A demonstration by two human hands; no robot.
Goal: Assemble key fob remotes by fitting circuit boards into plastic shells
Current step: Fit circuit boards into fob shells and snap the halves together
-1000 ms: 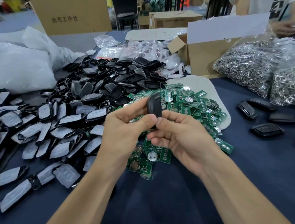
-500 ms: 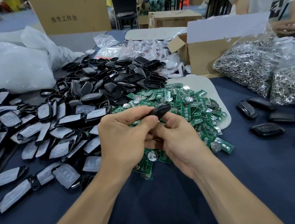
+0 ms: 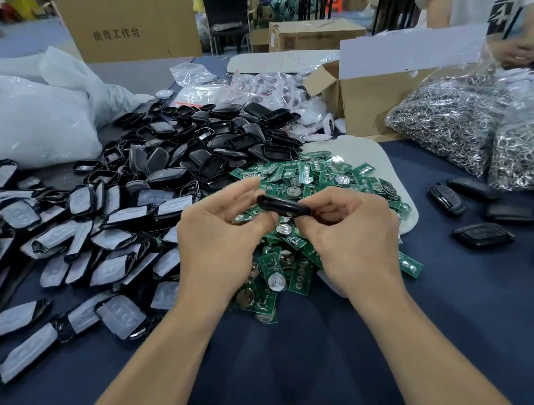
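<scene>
Table [image 3: 303, 359] bearing a heap of black shells [image 3: 191, 150] and a pile of green circuit boards [image 3: 321, 172]. Above the boards I see the left hand [image 3: 217, 238] and right hand [image 3: 354, 230] each pinching one end of a black fob [image 3: 283, 205]. Risk, as I judge it: an uneven squeeze leaves the seam unlatched, or the fob slips into the pile. The board's seating is hidden.

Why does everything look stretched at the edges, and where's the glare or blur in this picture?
Head view: the wide-angle lens bows the edges and stretches the forearms; light is even, shadows soft; glints speckle the bags of metal rings and the black shell that the left hand and right hand hold; far background is soft.
</scene>
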